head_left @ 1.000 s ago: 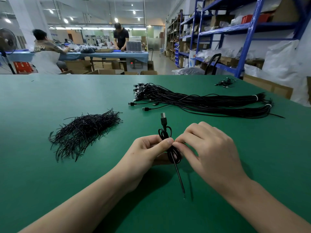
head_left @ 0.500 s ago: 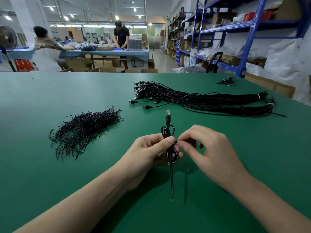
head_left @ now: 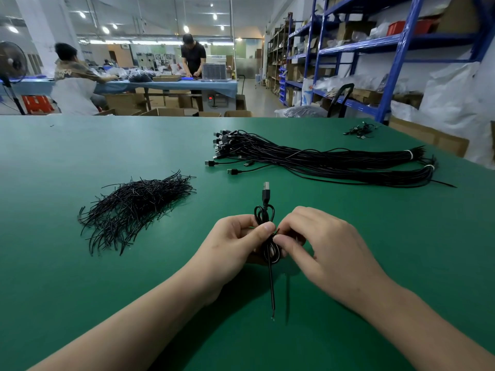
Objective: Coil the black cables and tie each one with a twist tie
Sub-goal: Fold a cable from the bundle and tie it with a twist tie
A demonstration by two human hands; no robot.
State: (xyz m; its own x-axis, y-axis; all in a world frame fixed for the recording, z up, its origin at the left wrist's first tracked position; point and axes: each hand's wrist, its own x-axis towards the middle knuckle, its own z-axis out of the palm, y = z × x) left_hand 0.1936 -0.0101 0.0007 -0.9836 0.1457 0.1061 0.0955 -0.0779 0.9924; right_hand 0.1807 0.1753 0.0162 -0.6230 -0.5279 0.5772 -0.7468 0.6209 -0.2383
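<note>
head view: the coiled cable (head_left: pixel 264 214) stands between my two hands over the green table (head_left: pixel 80 290), near the front edge and centred. its long axis runs straight away from me. the usb plug (head_left: pixel 266 190) points to the far side, and the loose tail (head_left: pixel 271 285) hangs back toward me.

my left hand (head_left: pixel 230 245) comes in from the left and pinches the coil's waist between thumb and curled fingers. my right hand (head_left: pixel 321 247) comes in from the right at the same height, fingers curled. its tips nip a short dark stub that i take for the twist tie (head_left: pixel 276 232), right against the waist. i can't see how many turns it has.

both hands touch the coil, but the tie lies on the right hand's side. so i judge the twisting is the right hand's job, turning about an axis across the cable, while the left holds the loops flat.

the pile of spare ties (head_left: pixel 134 207) lies well off to the left. the uncoiled cables (head_left: pixel 321 162) lie far right, beyond the hands.
</note>
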